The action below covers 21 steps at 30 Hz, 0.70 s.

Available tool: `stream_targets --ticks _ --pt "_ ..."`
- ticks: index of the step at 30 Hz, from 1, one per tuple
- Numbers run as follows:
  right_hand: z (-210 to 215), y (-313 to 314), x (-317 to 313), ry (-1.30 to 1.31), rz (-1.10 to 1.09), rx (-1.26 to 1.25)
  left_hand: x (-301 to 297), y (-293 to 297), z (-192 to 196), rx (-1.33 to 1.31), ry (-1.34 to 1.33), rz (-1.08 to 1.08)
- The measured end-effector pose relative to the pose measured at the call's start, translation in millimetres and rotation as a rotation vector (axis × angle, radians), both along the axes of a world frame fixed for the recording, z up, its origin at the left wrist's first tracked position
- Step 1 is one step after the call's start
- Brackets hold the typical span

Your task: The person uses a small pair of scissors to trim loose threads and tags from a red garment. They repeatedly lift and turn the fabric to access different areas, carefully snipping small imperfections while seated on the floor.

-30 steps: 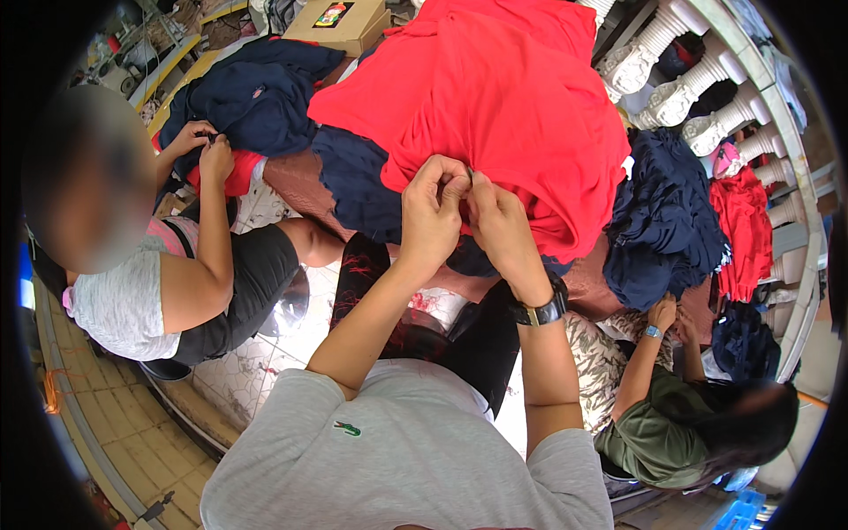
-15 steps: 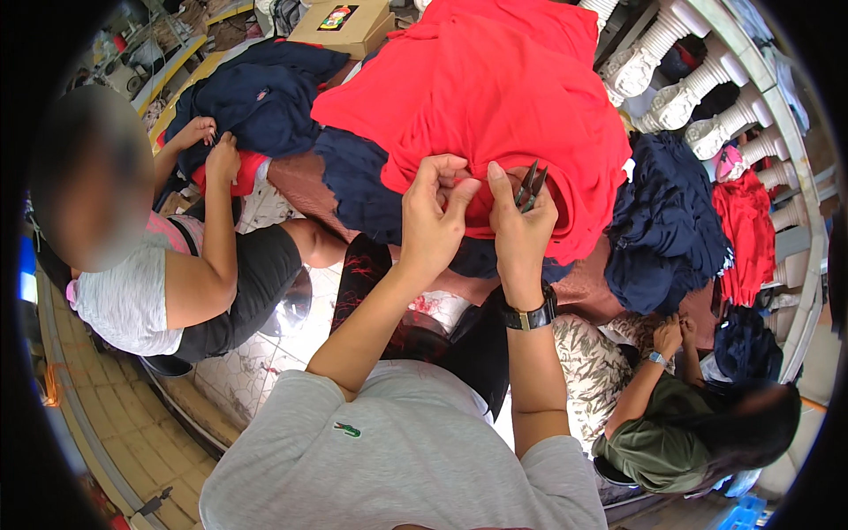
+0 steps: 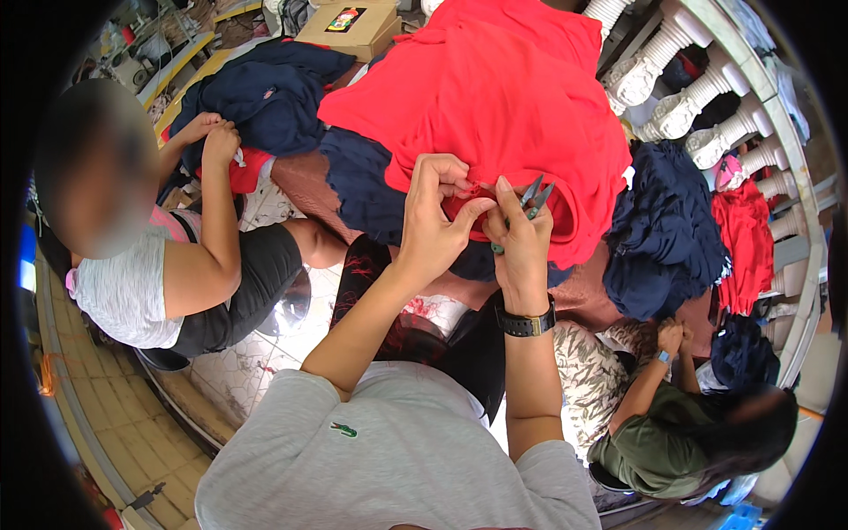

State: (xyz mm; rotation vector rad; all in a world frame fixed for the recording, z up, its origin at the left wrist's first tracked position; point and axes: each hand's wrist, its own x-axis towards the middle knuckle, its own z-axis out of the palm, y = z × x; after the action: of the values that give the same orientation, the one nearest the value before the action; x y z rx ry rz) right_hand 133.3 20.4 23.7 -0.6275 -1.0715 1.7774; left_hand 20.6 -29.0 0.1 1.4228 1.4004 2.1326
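A red garment [image 3: 495, 97] is spread in front of me, its round opening toward my hands. My left hand [image 3: 437, 208] pinches the garment's edge between thumb and fingers. Beside it, my right hand [image 3: 523, 238] is closed around small thread snips [image 3: 535, 196], with the two pointed blades sticking up past the fingers, a little apart. The right thumb and forefinger are close to the garment's edge. Exactly how much cloth the left fingertips hold is hidden.
Dark blue garments [image 3: 658, 234] lie at the right, more navy cloth [image 3: 261, 97] at the left. A person [image 3: 194, 256] sits on my left, another [image 3: 680, 433] on my right, both handling cloth. White balusters [image 3: 676, 110] line the right side. A cardboard box [image 3: 349, 26] stands behind.
My right hand has turned, so the snips show more fully and their blades lean to the right. The left hand stays at the red edge. The left person's hands have shifted slightly.
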Motion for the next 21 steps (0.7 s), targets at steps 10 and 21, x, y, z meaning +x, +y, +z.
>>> stream_targets --ticks 10,21 --pt "14.5 -6.2 -1.5 -0.149 -0.140 0.174 -15.4 9.8 19.7 0.027 0.397 0.258" --pt "30.5 20.2 -1.1 -0.160 -0.146 0.284 -36.6 5.3 24.7 -0.222 -0.151 -0.228"
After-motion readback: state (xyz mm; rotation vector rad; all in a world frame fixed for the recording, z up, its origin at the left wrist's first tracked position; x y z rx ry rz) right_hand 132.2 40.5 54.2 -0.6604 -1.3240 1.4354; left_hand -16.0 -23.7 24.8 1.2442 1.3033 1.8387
